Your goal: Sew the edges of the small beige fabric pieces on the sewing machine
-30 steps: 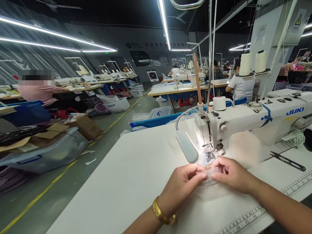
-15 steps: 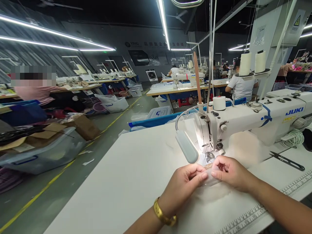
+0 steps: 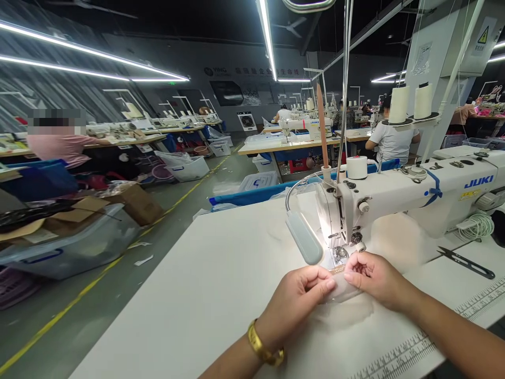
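Note:
Between my two hands is a pale, sheer piece of fabric, with a tan strip along its far edge. My left hand pinches the fabric's left side between thumb and fingers. On the right side, my right hand has thumb and fingertips closed on it. Both hands are just in front of the presser foot of a white JUKI sewing machine. Whether the tan strip lies under the foot is hard to make out. A gold bangle circles my left wrist.
Thread snips lie right of my right hand. A ruler strip runs along the table's front edge. A grey lamp hangs left of the needle. Plastic bins stand across the aisle; co-workers sit at other machines.
The camera view has shifted slightly. My right hand has moved a little away from the left, exposing more of the fabric between them. Both grips stay closed.

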Tool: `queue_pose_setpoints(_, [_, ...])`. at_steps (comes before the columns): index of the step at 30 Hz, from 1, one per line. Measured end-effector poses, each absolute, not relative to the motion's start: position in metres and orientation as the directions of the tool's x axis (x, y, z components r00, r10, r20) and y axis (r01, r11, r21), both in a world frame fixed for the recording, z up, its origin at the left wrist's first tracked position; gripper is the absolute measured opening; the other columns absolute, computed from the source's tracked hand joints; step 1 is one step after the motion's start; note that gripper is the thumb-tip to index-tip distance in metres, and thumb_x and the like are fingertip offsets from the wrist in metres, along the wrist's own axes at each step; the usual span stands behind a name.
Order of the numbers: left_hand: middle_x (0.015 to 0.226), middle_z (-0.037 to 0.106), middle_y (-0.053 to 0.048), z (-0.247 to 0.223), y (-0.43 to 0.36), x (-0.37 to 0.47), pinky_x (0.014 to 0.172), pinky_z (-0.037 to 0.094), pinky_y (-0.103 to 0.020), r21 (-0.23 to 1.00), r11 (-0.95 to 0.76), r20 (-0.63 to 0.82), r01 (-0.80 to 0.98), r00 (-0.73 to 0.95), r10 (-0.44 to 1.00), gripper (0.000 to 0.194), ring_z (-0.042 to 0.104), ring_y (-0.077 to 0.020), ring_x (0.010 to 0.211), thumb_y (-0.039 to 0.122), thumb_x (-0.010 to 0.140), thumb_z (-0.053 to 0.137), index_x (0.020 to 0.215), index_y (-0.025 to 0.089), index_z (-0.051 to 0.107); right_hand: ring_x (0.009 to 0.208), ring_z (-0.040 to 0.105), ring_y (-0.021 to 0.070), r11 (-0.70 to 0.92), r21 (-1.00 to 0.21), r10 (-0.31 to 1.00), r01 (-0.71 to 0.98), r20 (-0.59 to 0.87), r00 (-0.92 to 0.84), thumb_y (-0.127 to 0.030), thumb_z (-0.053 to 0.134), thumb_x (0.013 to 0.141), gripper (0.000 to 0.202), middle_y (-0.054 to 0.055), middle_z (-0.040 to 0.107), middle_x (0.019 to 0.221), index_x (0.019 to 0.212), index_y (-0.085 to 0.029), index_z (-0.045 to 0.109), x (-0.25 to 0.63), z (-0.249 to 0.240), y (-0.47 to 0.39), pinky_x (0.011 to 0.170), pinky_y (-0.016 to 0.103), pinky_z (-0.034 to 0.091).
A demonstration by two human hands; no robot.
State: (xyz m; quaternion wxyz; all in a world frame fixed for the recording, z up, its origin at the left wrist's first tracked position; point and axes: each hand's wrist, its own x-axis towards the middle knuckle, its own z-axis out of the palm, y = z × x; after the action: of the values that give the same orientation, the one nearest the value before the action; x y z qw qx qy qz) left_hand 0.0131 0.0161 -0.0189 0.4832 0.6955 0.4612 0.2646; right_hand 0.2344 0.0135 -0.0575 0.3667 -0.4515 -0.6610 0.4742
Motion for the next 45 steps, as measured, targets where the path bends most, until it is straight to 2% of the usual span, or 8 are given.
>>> queue_pose_setpoints(14, [0.064,0.054,0.001,-0.022,0.017,0.013,0.058,0.036,-0.024,0.949,-0.060,-0.086,0.311,0.436,0.896,0.040,0.045,-0.0134,0.061,0.055,0.084,0.064,0.071,0.018,0.063,0.078,0.051,0.0177,0.143,-0.978,0.928,0.153,0.079,-0.365,-0.045,0.061,0.096,0.026,0.000,0.057,0.083,0.088,-0.021,0.062,0.237,-0.060,0.014,0.071,0.031,0.042])
queue_pose_setpoints(19, [0.070,0.063,-0.001,-0.004,0.008,0.008,0.066,0.044,-0.026,0.944,-0.111,-0.060,0.312,0.491,0.869,0.034,0.055,-0.0162,0.067,0.049,0.087,0.062,0.072,0.018,0.065,0.076,0.048,0.0176,0.146,-0.977,0.932,0.153,0.084,-0.352,-0.041,0.063,0.093,0.021,-0.001,0.054,0.080,0.084,-0.022,0.060,0.236,-0.052,0.002,0.069,0.030,0.040])
queue_pose_setpoints(22, [0.073,0.069,-0.002,0.025,-0.002,-0.005,0.067,0.048,-0.026,0.908,-0.165,-0.110,0.386,0.598,0.794,0.030,0.060,-0.0167,0.067,0.044,0.091,0.061,0.077,0.019,0.070,0.076,0.049,0.0181,0.146,-0.969,0.946,0.200,0.077,-0.315,-0.036,0.066,0.088,0.020,0.000,0.055,0.079,0.077,-0.022,0.059,0.229,-0.035,-0.022,0.069,0.030,0.040])
queue_pose_setpoints(26, [0.065,0.063,0.002,0.055,0.001,-0.016,0.058,0.040,-0.022,0.764,-0.352,-0.064,0.541,0.607,0.792,0.025,0.053,-0.0143,0.061,0.039,0.089,0.065,0.073,0.021,0.072,0.071,0.048,0.0168,0.082,-0.964,0.931,0.252,-0.017,-0.365,-0.028,0.063,0.088,0.015,-0.002,0.054,0.072,0.075,-0.023,0.058,0.213,-0.016,-0.045,0.065,0.029,0.039])
queue_pose_setpoints(29, [0.061,0.057,0.003,0.048,0.021,-0.006,0.056,0.034,-0.023,0.630,-0.446,-0.041,0.636,0.601,0.798,0.027,0.050,-0.0147,0.061,0.035,0.084,0.068,0.062,0.021,0.065,0.071,0.049,0.0172,0.170,-0.894,0.943,0.415,0.025,-0.332,-0.019,0.057,0.086,0.019,-0.002,0.052,0.071,0.069,-0.022,0.049,0.204,-0.025,-0.038,0.064,0.030,0.037])
queue_pose_setpoints(35, [0.061,0.055,0.003,-0.004,0.069,0.029,0.058,0.034,-0.025,0.588,-0.370,-0.185,0.719,0.565,0.804,0.026,0.051,-0.0164,0.060,0.025,0.072,0.074,0.057,0.021,0.054,0.072,0.045,0.0194,0.393,-0.498,0.919,0.773,0.218,-0.327,-0.007,0.053,0.080,0.029,0.000,0.049,0.069,0.067,-0.022,0.031,0.211,-0.059,-0.012,0.065,0.032,0.032])
queue_pose_setpoints(41, [0.057,0.055,0.006,-0.017,0.088,0.032,0.056,0.037,-0.024,0.601,-0.351,-0.266,0.718,0.594,0.759,0.031,0.050,-0.0144,0.056,0.030,0.072,0.081,0.058,0.021,0.054,0.074,0.049,0.0177,0.453,-0.557,0.885,0.696,0.186,-0.427,-0.013,0.054,0.091,0.023,0.000,0.054,0.076,0.073,-0.022,0.041,0.238,-0.047,-0.002,0.066,0.030,0.037])
queue_pose_setpoints(45, [0.057,0.055,0.007,-0.012,0.093,0.030,0.054,0.039,-0.024,0.573,-0.372,-0.285,0.730,0.603,0.745,0.032,0.051,-0.0139,0.054,0.032,0.071,0.084,0.059,0.020,0.056,0.081,0.050,0.0206,0.635,-0.521,0.766,0.570,0.329,-0.552,-0.011,0.048,0.096,0.019,0.003,0.059,0.086,0.101,-0.023,0.063,0.245,-0.056,0.008,0.070,0.032,0.042])
